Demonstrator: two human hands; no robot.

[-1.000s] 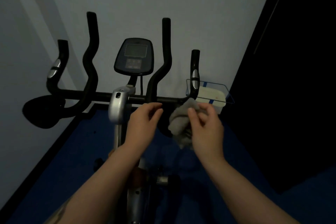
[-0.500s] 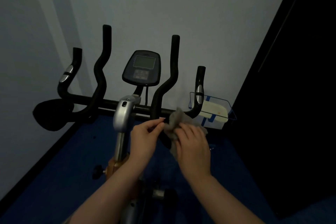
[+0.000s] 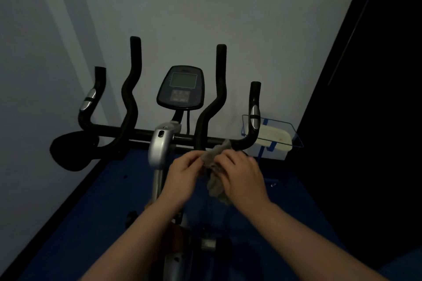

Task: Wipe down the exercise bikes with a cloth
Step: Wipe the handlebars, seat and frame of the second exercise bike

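An exercise bike stands in front of me with black handlebars (image 3: 141,132), a silver stem (image 3: 159,143) and a dark console (image 3: 181,86). A grey cloth (image 3: 215,183) hangs bunched just below the right part of the crossbar. My right hand (image 3: 242,175) grips the cloth from the right, fingers curled round it. My left hand (image 3: 185,171) pinches the cloth's upper left edge. Both hands sit right under the inner right handlebar riser (image 3: 217,98). Whether the cloth touches the bar is unclear.
A blue wire basket (image 3: 294,131) holding a pale container (image 3: 276,138) stands against the wall behind the right grip. A grey wall is close ahead, a dark panel on the right, blue floor (image 3: 91,212) below. A black pad (image 3: 70,153) hangs at the left bar end.
My hands have come together on the cloth: the right hand moved left and closed over it, the left hand took its edge. The view has shifted a little downward.
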